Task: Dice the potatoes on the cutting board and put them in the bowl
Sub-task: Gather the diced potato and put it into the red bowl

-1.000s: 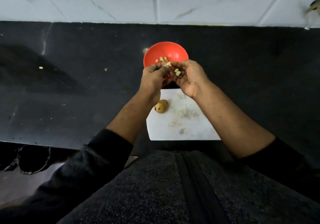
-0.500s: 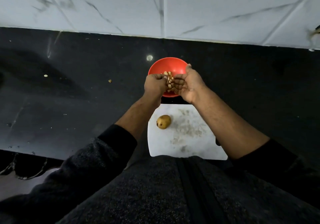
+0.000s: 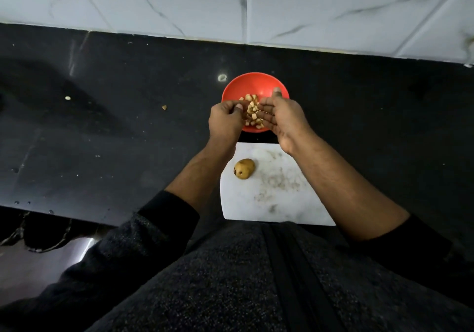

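Note:
Over the red bowl [image 3: 254,77] a cluster of small potato dice [image 3: 252,114] shows between my two hands, some pieces lying in the bowl. My left hand [image 3: 224,123] hovers at the bowl's left rim with its fingers curled inward; its palm is hidden. My right hand [image 3: 282,118] is at the right rim, fingers fairly straight, palm turned toward the dice. Nearer me lies the white cutting board [image 3: 277,203], smeared with residue. One small whole potato [image 3: 244,168] in its skin sits on the board's left part.
The bowl and board rest on a black stone counter [image 3: 115,139] against a white marble-tiled wall [image 3: 230,5]. Two stray potato bits [image 3: 164,107] lie on the counter to the left. The counter's front edge [image 3: 64,215] runs at lower left. No knife is visible.
My hands have parted slightly over the bowl and the right fingers have straightened. More dice now show in the bowl. The view has tilted, showing more wall.

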`<state>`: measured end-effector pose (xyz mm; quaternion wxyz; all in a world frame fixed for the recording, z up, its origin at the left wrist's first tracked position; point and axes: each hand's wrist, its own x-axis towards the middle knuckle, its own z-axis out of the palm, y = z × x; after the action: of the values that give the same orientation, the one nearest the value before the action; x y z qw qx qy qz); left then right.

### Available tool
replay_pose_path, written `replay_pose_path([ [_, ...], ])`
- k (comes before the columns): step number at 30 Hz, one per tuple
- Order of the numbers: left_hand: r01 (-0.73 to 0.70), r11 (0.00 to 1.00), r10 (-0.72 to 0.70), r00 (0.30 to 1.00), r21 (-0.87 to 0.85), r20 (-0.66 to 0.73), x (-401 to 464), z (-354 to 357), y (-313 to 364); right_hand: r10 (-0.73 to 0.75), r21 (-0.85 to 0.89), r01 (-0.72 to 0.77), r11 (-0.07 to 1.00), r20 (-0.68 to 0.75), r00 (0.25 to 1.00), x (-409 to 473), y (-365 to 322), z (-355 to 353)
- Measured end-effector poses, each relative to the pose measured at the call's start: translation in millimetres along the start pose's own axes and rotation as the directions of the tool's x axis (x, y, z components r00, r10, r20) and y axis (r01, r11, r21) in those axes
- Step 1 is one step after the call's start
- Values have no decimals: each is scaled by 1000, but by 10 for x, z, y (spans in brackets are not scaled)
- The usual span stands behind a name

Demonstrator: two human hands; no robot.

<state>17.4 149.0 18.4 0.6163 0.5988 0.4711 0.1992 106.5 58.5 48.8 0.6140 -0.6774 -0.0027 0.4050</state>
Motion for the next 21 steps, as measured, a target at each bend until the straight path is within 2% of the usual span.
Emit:
replay_pose_path([
  [2, -65, 998, 65, 998, 16, 15, -132, -72, -40, -81, -78, 81, 994, -3, 997, -93, 94, -32],
  [4, -122, 991, 120, 992, 61, 34, -289, -142, -111, -178, -251, 177, 952, 20, 984, -184, 258, -85],
  [6, -159, 984, 154, 986, 85, 56, -466, -201, -201, -280, -421, 281, 862, 68, 958, -294, 468, -140],
  [9, -167, 976, 164, 986, 139, 33, -716, -275, -318, -376, -542, 396, 741, 153, 914, -468, 732, -165],
  [15, -188, 943, 179, 982, 275, 61, -965, -413, -632, -405, -685, 456, 567, 250, 879, -612, 1021, -182],
  [21, -212, 915, 198, 977, 342, 76, -958, -434, -741, -419, -706, 431, 562, 207, 884, -641, 1028, -206],
])
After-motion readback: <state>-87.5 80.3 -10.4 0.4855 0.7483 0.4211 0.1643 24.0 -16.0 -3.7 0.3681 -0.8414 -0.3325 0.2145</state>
